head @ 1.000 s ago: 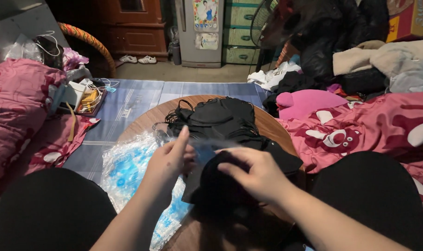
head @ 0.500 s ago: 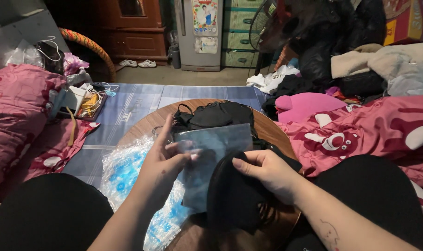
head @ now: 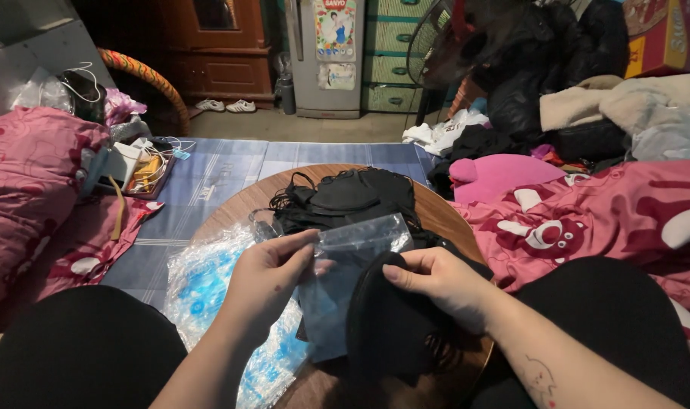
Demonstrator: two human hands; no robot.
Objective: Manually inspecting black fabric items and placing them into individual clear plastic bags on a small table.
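The left hand (head: 265, 276) is pinching the near-left edge of a small clear plastic bag (head: 352, 269), thumb and fingers closing narrowly on the film so that the mouth is being held up over the round wooden table (head: 231, 208). The right hand (head: 443, 280) is gripping a folded black face mask (head: 394, 326), its fingers curling over the mask's top edge and its thumb pressing on the front, just to the right of the bag and touching it. Farther away on the table, a pile of black masks (head: 345, 197) with loose ear loops is lying in a heap, and to the near left a crinkled heap of clear and blue plastic wrappers (head: 208, 288) is spreading over the table edge. A pink patterned blanket (head: 587, 220) is lying to the right, and a tray of cables and small items (head: 136, 167) is sitting far left on the blue mat (head: 231, 170). As a judgement, the slippery film could be slipping out of the left pinch, since so little of it is being held, and the bag mouth could be collapsing shut. The mask's ear loops, hanging below the right hand, could be snagging on the bag's edge or bunching, and the thick fold could be straining the thin plastic.
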